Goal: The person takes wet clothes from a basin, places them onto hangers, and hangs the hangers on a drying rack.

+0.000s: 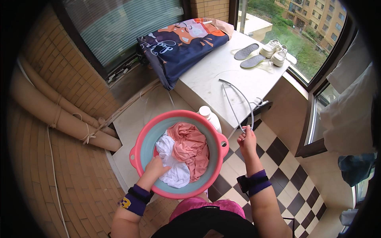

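Observation:
My right hand (247, 139) grips one end of a grey clothes hanger (238, 89). The hanger points away from me and reaches over the white countertop. A pink plastic basin (218, 165) with a blue-green inside is in front of my body. In it lie a crumpled white garment (178, 175) and a salmon-pink garment (192, 148). My left hand (156, 169) is inside the basin's left side, touching the white garment. Its fingertips are partly hidden, so its hold on the cloth is unclear. Both wrists wear purple bands.
On the white countertop (205, 68) are a folded dark-blue printed fabric (184, 44), grey insoles (247, 51) and white shoes (279, 53). A white bottle (212, 117) stands behind the basin. More hangers (259, 103) are by the counter's right edge. Pipes (59, 113) run along the left brick wall; laundry (351, 110) hangs right.

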A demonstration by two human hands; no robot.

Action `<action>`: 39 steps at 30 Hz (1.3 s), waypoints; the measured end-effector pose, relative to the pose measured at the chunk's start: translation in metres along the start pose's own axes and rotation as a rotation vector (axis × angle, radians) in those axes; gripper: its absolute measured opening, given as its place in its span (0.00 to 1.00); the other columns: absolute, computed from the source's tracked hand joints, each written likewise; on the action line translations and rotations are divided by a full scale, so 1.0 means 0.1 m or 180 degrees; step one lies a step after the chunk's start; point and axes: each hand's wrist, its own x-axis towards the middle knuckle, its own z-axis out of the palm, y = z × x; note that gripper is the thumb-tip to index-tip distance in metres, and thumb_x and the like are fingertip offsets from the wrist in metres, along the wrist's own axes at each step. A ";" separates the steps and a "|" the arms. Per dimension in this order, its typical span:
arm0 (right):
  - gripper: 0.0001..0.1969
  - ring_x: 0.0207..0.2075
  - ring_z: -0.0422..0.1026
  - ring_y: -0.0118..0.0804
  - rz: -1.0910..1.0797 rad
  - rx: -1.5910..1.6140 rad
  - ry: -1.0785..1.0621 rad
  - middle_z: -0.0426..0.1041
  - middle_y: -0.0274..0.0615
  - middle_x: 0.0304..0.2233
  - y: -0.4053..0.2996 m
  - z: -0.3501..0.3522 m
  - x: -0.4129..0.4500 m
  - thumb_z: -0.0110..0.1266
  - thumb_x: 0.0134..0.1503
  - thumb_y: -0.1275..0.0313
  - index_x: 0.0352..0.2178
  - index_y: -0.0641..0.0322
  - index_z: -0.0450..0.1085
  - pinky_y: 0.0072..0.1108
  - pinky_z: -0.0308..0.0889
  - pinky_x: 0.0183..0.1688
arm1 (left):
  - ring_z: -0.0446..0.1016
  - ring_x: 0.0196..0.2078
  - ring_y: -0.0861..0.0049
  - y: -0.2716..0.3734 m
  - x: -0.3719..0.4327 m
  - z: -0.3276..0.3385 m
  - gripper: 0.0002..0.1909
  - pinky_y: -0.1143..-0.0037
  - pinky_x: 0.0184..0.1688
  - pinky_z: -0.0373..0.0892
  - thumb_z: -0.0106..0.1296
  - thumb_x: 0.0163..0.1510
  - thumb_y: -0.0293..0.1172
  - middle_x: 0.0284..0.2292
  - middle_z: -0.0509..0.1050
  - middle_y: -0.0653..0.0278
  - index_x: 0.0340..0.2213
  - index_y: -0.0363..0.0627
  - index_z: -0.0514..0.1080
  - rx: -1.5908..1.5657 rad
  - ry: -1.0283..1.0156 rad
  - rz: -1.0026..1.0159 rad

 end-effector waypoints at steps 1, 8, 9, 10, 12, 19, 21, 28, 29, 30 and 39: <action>0.13 0.13 0.50 0.19 -0.0126 -0.0018 -0.0067 0.50 0.25 0.13 -0.04 -0.04 -0.03 0.42 0.58 0.59 0.28 0.57 0.61 0.13 0.53 0.16 | 0.69 0.38 0.53 -0.03 0.04 0.02 0.31 0.65 0.40 0.66 0.56 0.38 0.43 0.38 0.69 0.44 0.40 0.32 0.62 0.0225 -0.0116 0.0131; 0.13 0.20 0.58 0.21 -0.1177 -0.0133 -0.0741 0.57 0.30 0.20 -0.11 -0.53 -0.47 0.40 0.59 0.60 0.29 0.58 0.62 0.16 0.60 0.24 | 0.71 0.35 0.59 -0.04 0.07 -0.17 0.20 0.66 0.37 0.66 0.49 0.41 0.40 0.32 0.71 0.49 0.32 0.35 0.69 0.0281 0.0331 0.0223; 0.12 0.22 0.60 0.23 -0.1235 -0.0195 -0.0722 0.59 0.32 0.22 -0.14 -0.57 -0.58 0.40 0.59 0.61 0.28 0.58 0.62 0.17 0.61 0.27 | 0.71 0.34 0.61 -0.04 0.04 -0.23 0.19 0.67 0.37 0.66 0.48 0.42 0.39 0.31 0.71 0.50 0.32 0.35 0.69 0.0178 0.0439 0.0294; 0.12 0.24 0.61 0.24 -0.1291 -0.0257 -0.0702 0.61 0.33 0.25 -0.17 -0.61 -0.68 0.40 0.59 0.62 0.28 0.59 0.62 0.18 0.63 0.30 | 0.70 0.35 0.62 -0.02 -0.02 -0.29 0.17 0.69 0.38 0.66 0.45 0.44 0.37 0.30 0.71 0.49 0.31 0.34 0.69 -0.0979 0.0711 0.0286; 0.12 0.27 0.63 0.25 -0.1260 -0.0251 -0.0874 0.63 0.36 0.28 -0.23 -0.71 -0.86 0.41 0.58 0.63 0.27 0.60 0.62 0.19 0.64 0.34 | 0.70 0.36 0.68 0.08 -0.15 -0.42 0.15 0.74 0.39 0.66 0.42 0.47 0.34 0.30 0.71 0.53 0.31 0.35 0.69 -0.2222 0.0932 0.0317; 0.13 0.14 0.52 0.19 -0.1008 -0.0228 -0.1198 0.57 0.30 0.14 -0.30 -0.97 -1.21 0.41 0.59 0.63 0.24 0.60 0.61 0.13 0.47 0.17 | 0.69 0.40 0.72 0.49 -0.66 -0.88 0.21 0.75 0.44 0.64 0.38 0.48 0.33 0.38 0.69 0.61 0.44 0.37 0.61 -0.5241 0.1118 0.1007; 0.13 0.12 0.50 0.18 -0.1027 -0.0190 -0.1147 0.55 0.29 0.12 -0.32 -1.04 -1.30 0.40 0.59 0.63 0.24 0.60 0.61 0.12 0.43 0.15 | 0.68 0.42 0.71 0.63 -0.84 -1.02 0.22 0.73 0.46 0.64 0.38 0.48 0.34 0.40 0.68 0.60 0.45 0.38 0.60 -0.5381 0.1218 0.1234; 0.09 0.16 0.55 0.17 -0.1360 -0.0961 -0.0965 0.58 0.28 0.14 -0.48 -1.24 -1.74 0.44 0.57 0.66 0.28 0.60 0.62 0.10 0.49 0.18 | 0.65 0.48 0.69 1.35 -1.38 -1.41 0.26 0.70 0.50 0.61 0.39 0.50 0.41 0.45 0.66 0.61 0.49 0.40 0.58 -0.5296 0.0424 0.3484; 0.08 0.17 0.56 0.17 -0.1413 -0.1101 -0.0935 0.59 0.28 0.15 -0.51 -1.24 -1.82 0.45 0.56 0.67 0.28 0.61 0.61 0.10 0.51 0.19 | 0.65 0.47 0.69 1.44 -1.45 -1.39 0.26 0.70 0.50 0.61 0.39 0.50 0.41 0.45 0.66 0.60 0.48 0.40 0.58 -0.5338 0.0289 0.3593; 0.07 0.18 0.57 0.17 -0.1559 -0.1113 -0.0925 0.60 0.29 0.17 -0.58 -1.21 -1.94 0.46 0.56 0.68 0.29 0.60 0.60 0.10 0.52 0.20 | 0.66 0.47 0.69 1.54 -1.48 -1.35 0.25 0.70 0.50 0.61 0.39 0.50 0.41 0.45 0.67 0.60 0.48 0.40 0.58 -0.5385 0.0136 0.3693; 0.08 0.21 0.60 0.18 -0.2087 -0.0874 -0.0430 0.65 0.33 0.22 -0.75 -1.93 -2.22 0.48 0.54 0.72 0.33 0.59 0.57 0.09 0.56 0.22 | 0.69 0.41 0.67 2.41 -1.76 -0.86 0.20 0.71 0.48 0.63 0.34 0.48 0.35 0.38 0.71 0.57 0.41 0.37 0.64 -0.5879 -0.2088 0.3357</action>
